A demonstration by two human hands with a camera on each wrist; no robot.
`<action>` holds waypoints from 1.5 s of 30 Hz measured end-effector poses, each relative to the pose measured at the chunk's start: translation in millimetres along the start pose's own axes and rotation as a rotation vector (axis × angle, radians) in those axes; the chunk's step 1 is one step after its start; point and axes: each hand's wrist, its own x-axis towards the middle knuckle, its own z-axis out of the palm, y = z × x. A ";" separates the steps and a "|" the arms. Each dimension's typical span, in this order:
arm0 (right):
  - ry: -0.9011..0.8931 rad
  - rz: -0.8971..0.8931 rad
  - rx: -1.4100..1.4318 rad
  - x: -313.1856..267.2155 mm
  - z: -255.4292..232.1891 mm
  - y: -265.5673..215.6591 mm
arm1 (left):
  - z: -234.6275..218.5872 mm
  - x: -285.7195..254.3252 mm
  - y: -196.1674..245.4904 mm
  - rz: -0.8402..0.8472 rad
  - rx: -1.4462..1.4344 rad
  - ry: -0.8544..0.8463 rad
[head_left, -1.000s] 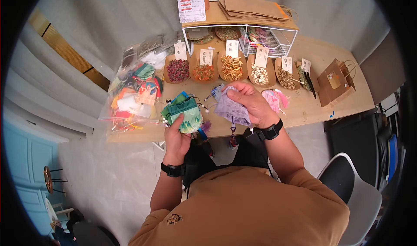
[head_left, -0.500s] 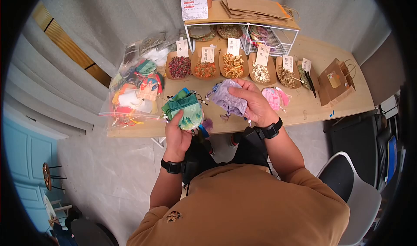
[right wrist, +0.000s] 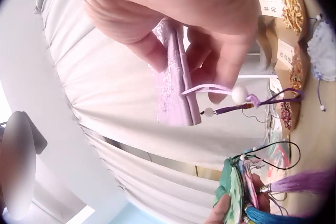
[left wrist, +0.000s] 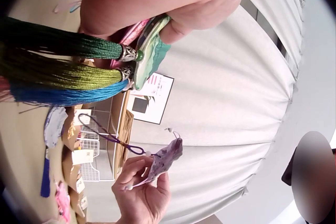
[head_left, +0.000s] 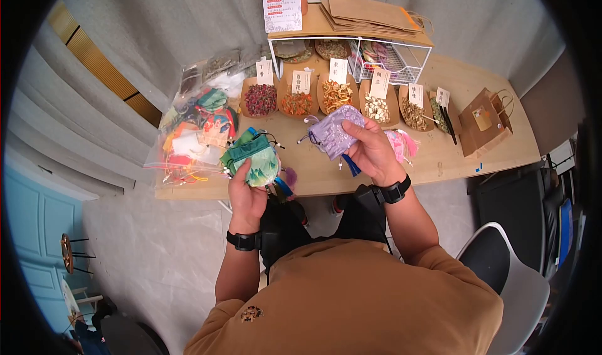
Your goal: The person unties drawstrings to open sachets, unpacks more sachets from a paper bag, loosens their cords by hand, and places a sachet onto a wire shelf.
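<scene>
My left hand point(head_left: 247, 197) grips a small stack of drawstring pouches, with a green pouch point(head_left: 263, 168) on top under the thumb. Green, olive and blue tassels point(left wrist: 68, 71) hang from the stack in the left wrist view; a purple tassel point(right wrist: 304, 182) shows in the right wrist view. My right hand point(head_left: 376, 156) pinches a lilac pouch point(head_left: 332, 131) between thumb and fingers, its beaded cords dangling. Below it on the table lies a white and blue pouch point(left wrist: 54, 127) with a blue tassel point(head_left: 351, 165). Beside my right hand is a pink pouch point(head_left: 398, 143), partly hidden by it.
Paper trays of dried flowers and herbs point(head_left: 300, 104) with label cards line the back. A clear bag of colourful pouches point(head_left: 204, 135) lies at left. At right stands a brown paper bag point(head_left: 486, 123). Behind the trays is a shelf point(head_left: 313, 26) with a wire basket point(head_left: 398, 67).
My right hand has lifted and turned the lilac pouch, so the blue tassel shows beneath it. My left hand has drifted left with its stack, widening the gap between the hands.
</scene>
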 end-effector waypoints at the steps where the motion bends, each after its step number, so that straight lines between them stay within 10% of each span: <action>1: 0.012 0.010 0.011 -0.5 1.2 -1.0 | 0.0 0.1 0.7 0.004 0.003 0.002; 11: -0.214 0.184 -0.110 -11.6 17.2 2.7 | -2.7 0.1 -4.8 -0.051 -0.042 -0.020; 14: -0.404 0.082 -0.541 -5.6 21.2 22.5 | -8.0 0.3 -23.3 -0.133 0.003 -0.057; 17: -0.195 -0.381 -1.258 -3.7 32.6 41.6 | 4.1 -15.5 -28.0 -0.150 -0.016 -0.058; 21: -0.194 -0.525 -1.404 -10.9 42.0 49.7 | 3.0 -31.6 -30.7 -0.134 0.027 -0.113; 28: 0.010 -0.436 -1.380 2.7 17.9 58.9 | -18.0 -27.2 -34.7 -0.028 0.170 0.132; 32: 0.127 -0.492 -1.879 22.6 -39.8 52.5 | -22.7 -27.3 -23.4 -0.025 0.073 0.137; 45: -0.016 -0.157 -2.103 20.2 -41.7 67.9 | -28.7 -17.3 -18.5 0.010 -0.007 0.222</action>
